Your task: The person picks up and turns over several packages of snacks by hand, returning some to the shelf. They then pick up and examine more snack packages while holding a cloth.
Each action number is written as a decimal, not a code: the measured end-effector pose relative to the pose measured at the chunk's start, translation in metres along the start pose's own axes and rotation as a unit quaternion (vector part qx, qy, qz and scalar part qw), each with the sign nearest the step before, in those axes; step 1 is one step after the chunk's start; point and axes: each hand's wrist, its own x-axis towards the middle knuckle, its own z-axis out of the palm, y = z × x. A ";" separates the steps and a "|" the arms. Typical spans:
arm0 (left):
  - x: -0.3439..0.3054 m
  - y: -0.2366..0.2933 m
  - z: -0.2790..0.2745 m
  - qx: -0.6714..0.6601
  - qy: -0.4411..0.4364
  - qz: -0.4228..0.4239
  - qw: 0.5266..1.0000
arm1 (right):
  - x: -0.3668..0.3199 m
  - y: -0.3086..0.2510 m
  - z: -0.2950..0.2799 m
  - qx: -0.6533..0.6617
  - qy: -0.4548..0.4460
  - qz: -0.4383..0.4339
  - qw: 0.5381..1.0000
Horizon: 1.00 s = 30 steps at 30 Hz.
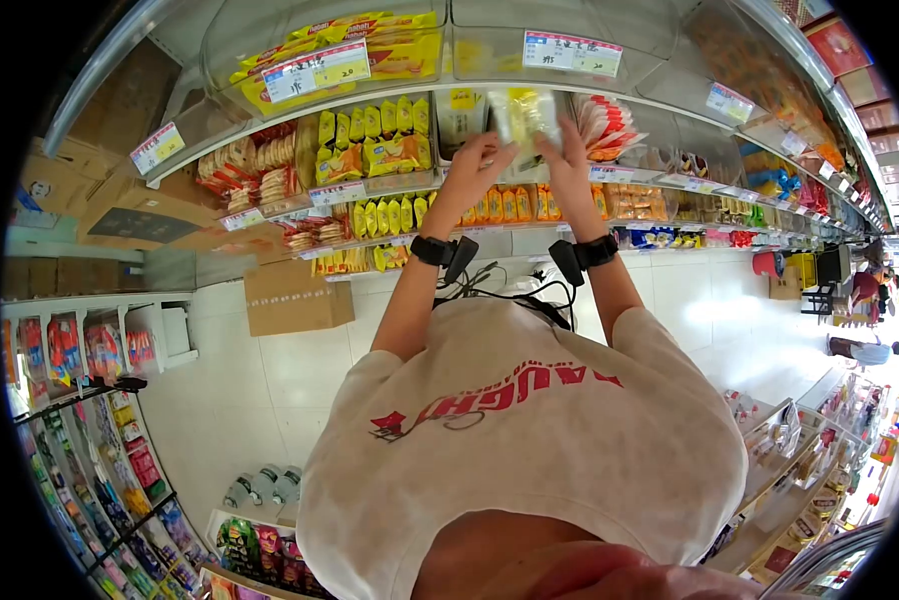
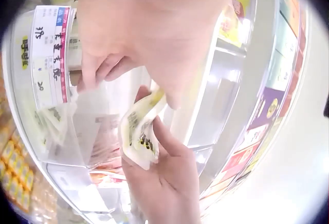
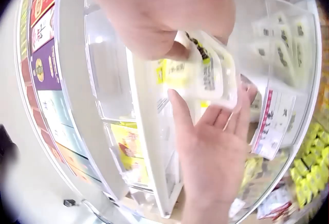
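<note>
My right hand [image 1: 570, 165] grips a flat translucent white packet [image 1: 526, 118] with yellow on its label, at the opening of a shelf compartment. Seen from the left wrist, the right hand [image 2: 164, 183] has its thumb on one side of the packet [image 2: 138, 136] and a finger on the other. Dark printing and a barcode label show on the packet [image 3: 205, 75] in the right wrist view. Close beside its lower edge is my left hand [image 3: 216, 147], palm up, with thumb apart from loosely extended fingers.
Similar white packets [image 3: 280, 49] lie in a clear bin behind a price tag [image 3: 275, 124]. Yellow snack packs [image 1: 395, 152] fill the shelf to the left, and red-and-white packs [image 1: 605, 125] sit to the right. A cardboard box [image 1: 298, 298] stands on the floor.
</note>
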 end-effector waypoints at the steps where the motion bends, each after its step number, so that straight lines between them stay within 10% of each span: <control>1: -0.003 0.011 -0.002 -0.063 -0.022 -0.065 0.996 | -0.004 0.003 0.004 0.047 -0.028 0.057 0.997; 3: -0.004 0.010 -0.008 -0.193 -0.021 -0.230 0.954 | -0.015 -0.009 0.014 0.040 -0.111 0.105 0.987; 6: -0.009 -0.009 -0.002 -0.502 0.009 -0.181 0.846 | -0.022 0.012 0.032 -0.159 -0.108 -0.117 0.974; 10: -0.026 -0.007 -0.010 -0.430 0.074 -0.179 0.882 | -0.018 0.001 0.028 -0.334 -0.073 -0.238 0.909; 13: -0.032 0.009 -0.018 -0.387 0.043 -0.132 0.911 | 0.011 0.018 0.010 -0.223 -0.028 -0.113 0.968; 16: -0.036 0.008 -0.018 -0.385 0.109 -0.152 0.904 | 0.050 0.065 -0.018 -0.416 -0.016 -0.127 0.900; 19: -0.036 -0.009 -0.021 -0.318 0.123 -0.176 0.924 | 0.070 0.089 -0.026 -0.474 -0.091 0.051 0.874; 30: -0.045 0.013 -0.016 -0.381 0.118 -0.131 0.908 | 0.066 0.100 -0.032 -0.444 -0.014 -0.008 0.896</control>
